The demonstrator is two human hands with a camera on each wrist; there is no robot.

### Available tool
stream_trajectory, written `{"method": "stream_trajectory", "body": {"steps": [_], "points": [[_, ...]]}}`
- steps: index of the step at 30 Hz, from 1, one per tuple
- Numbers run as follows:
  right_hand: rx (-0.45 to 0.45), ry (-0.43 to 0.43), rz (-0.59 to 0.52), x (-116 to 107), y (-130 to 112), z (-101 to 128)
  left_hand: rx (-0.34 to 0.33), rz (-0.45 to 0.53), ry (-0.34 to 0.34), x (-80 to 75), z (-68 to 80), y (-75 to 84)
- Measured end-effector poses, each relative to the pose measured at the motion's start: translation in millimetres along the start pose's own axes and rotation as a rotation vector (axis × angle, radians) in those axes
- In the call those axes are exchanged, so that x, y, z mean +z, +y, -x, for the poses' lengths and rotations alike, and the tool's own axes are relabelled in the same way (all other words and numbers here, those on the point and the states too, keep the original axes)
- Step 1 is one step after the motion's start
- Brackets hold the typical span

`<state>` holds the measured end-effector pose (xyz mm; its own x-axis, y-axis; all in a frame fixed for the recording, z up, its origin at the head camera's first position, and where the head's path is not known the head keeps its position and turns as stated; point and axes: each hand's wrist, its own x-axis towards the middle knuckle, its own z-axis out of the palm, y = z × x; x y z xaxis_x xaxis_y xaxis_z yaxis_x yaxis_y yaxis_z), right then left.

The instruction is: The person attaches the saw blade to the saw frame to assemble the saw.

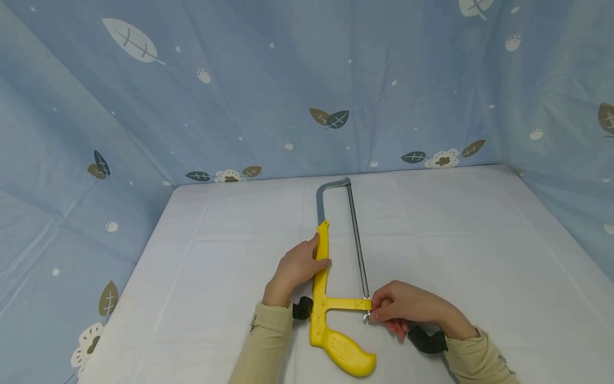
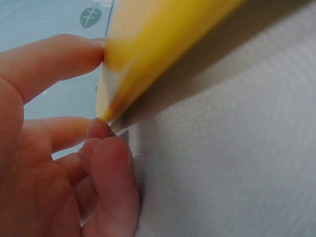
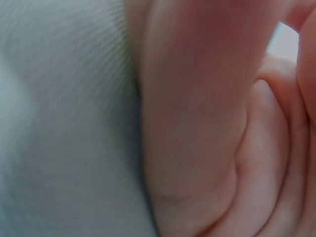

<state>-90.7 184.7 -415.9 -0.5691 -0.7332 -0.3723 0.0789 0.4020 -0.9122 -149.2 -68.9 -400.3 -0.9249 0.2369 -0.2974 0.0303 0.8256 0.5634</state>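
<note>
Two hands on a yellow hacksaw (image 1: 320, 298) lying flat on the white table (image 1: 479, 240).

Nearest, the saw's pistol grip points toward the person. Just right of it, the right hand (image 1: 408, 309) pinches the small metal fitting (image 1: 366, 316) at the blade's near end. Left of the frame, the left hand (image 1: 297, 266) curls around the yellow spine. Beyond, the blade (image 1: 356, 234) runs to the grey bow by the blue leaf-print curtain (image 1: 288, 90).
</note>
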Motion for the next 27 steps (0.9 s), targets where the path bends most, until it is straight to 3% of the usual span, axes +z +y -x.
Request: {"method": "stream_trajectory", "body": {"steps": [27], "points": [[0.016, 0.035, -0.001, 1.2, -4.3, -0.2, 0.003, -0.013, -0.001, -0.1, -0.4, 0.1]]}}
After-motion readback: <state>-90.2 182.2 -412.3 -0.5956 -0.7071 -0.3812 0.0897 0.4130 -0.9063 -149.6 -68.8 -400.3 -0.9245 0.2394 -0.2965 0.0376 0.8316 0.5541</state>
